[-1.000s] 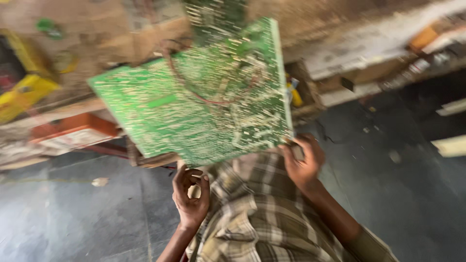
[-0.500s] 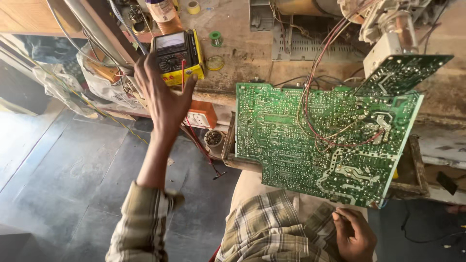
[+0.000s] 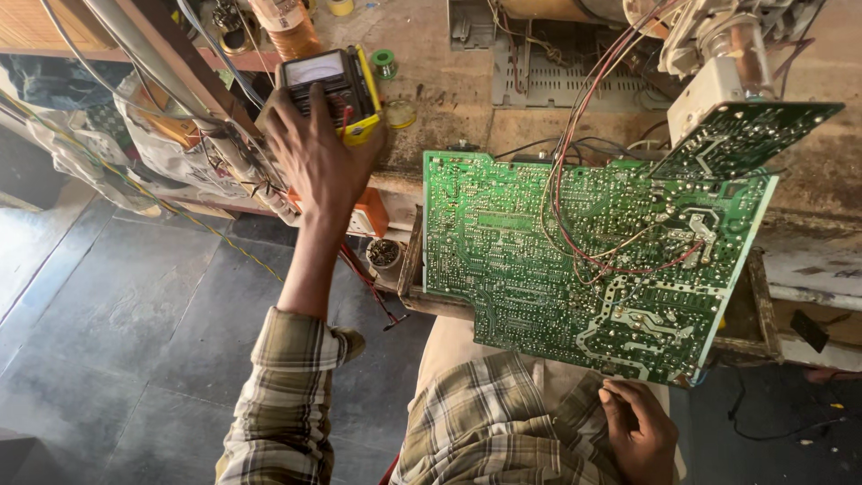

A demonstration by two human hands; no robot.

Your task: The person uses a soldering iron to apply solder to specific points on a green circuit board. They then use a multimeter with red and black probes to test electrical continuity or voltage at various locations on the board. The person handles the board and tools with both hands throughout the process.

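Reaching to eleven o'clock, your left hand (image 3: 314, 153) lies spread over the meter (image 3: 328, 85); your right hand (image 3: 639, 431) pinches the board (image 3: 575, 260) at its five o'clock corner, long axis nine-to-three.

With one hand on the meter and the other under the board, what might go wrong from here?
1. The right hand steadies the green circuit board only at its lower edge, so it may tip.
2. Red wires run from the board up to the chassis; a slip could strain them.
3. The left hand lies on the yellow multimeter near the bench edge, and might nudge it off.
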